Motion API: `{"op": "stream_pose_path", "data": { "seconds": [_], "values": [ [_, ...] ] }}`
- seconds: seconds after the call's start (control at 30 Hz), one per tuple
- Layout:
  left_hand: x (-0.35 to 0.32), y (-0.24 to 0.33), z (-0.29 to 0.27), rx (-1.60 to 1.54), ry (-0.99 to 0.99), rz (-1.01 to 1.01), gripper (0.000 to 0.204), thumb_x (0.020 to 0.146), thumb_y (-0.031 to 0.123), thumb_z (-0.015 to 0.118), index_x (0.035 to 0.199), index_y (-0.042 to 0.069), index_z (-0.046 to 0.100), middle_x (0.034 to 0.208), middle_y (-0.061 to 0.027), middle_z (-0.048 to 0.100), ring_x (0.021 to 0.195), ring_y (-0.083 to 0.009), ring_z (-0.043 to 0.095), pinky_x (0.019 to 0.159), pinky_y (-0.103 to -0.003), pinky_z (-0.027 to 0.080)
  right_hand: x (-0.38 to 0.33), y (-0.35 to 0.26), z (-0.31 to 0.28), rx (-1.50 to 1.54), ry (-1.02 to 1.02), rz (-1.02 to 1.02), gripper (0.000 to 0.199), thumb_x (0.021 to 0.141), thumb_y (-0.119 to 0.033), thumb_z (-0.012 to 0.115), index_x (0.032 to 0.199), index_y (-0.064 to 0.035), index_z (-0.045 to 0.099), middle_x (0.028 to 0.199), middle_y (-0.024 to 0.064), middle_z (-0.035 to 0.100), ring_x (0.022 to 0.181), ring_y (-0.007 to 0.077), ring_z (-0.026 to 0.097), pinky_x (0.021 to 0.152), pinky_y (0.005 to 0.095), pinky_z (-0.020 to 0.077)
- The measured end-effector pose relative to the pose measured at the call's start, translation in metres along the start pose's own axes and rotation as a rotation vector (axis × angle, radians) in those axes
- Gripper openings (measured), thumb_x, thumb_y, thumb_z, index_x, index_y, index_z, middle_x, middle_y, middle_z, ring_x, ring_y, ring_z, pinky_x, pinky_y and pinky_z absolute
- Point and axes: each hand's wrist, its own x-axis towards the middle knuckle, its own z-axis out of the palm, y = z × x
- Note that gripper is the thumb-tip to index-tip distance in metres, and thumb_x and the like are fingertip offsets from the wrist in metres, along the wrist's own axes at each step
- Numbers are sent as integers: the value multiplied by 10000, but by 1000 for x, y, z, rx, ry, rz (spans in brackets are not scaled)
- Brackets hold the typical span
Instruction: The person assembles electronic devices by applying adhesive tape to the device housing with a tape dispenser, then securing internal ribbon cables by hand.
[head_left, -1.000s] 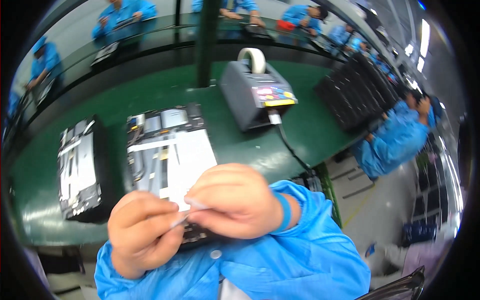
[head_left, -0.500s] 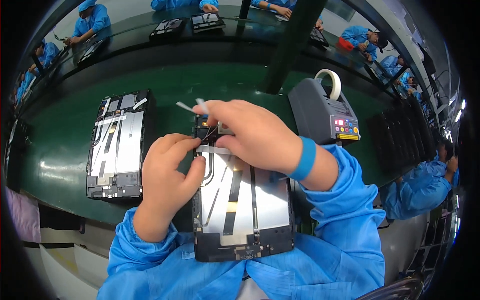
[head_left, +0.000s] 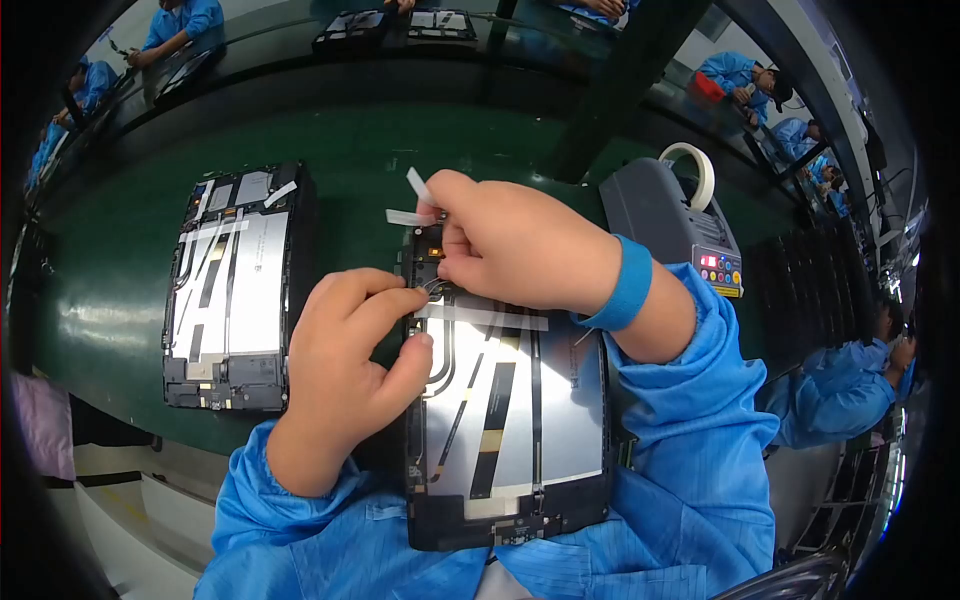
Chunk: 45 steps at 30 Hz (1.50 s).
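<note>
An opened tablet-like device [head_left: 570, 400] lies before me, its silvery back plate, black frame and ribbon cables showing. My left hand [head_left: 345, 350] rests along its upper left edge. The index fingertip touches thin dark wires [head_left: 436, 286] there, and the thumb stands apart from it. Over the upper end, my right hand [head_left: 525, 240] has its fingers curled in. Two short white tape strips [head_left: 418, 188] stick out from its fingertips. Its thumb is close to the wires; whether it grips them is hidden. A longer white tape strip [head_left: 480, 318] lies across the plate below my fingers.
A similar opened device [head_left: 262, 310] with white tape strips lies on the green table [head_left: 110, 290] at left. To the right stands a grey tape dispenser [head_left: 650, 215] with a tape roll [head_left: 690, 175]. Dark stacked trays [head_left: 800, 265] stand farther right. Co-workers in blue sit around.
My right hand has drawn its fingers in and lifted its thumb off the long tape strip, which now shows across the plate. My left hand stays at the wires. The view has shifted slightly.
</note>
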Motion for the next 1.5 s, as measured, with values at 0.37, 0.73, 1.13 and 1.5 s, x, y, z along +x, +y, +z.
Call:
{"op": "stream_pose_path", "data": {
  "seconds": [0.37, 0.73, 1.13, 1.5],
  "values": [
    [-3, -3, 7, -74, 65, -7, 300, 605, 88, 662, 898, 29, 667, 953, -144, 575, 869, -304, 560, 756, -366, 451, -8, 3, 10, -6, 174, 45, 294, 787, -67, 634, 1034, -3, 487, 752, 107, 622, 710, 274, 623, 622, 353, 481],
    [-4, -12, 10, -113, -76, -48, 404, 667, 147, 566, 1058, 86, 646, 1271, -209, 444, 1257, -448, 343, 1042, -503, 287, -14, -1, -10, 192, 27, 290, 275, 753, -82, 688, 965, -4, 531, 731, 78, 602, 633, 145, 591, 565, 283, 456],
    [-7, -18, 13, -133, -86, -73, 384, 694, 190, 561, 1054, 78, 634, 1333, -224, 392, 1295, -468, 282, 1058, -530, 250, -8, -4, 1, -302, 302, -336, 183, 668, -139, 765, 804, -85, 654, 805, 61, 552, 833, 262, 511, 724, 357, 435],
    [-9, -17, 13, -119, -67, -46, 377, 685, 187, 572, 1040, 77, 637, 1316, -230, 409, 1282, -478, 303, 1044, -530, 279, -21, 4, -9, 722, 44, 121, 108, 845, -109, 656, 841, -4, 630, 720, -7, 572, 636, 36, 488, 572, 199, 403]
  ]
}}
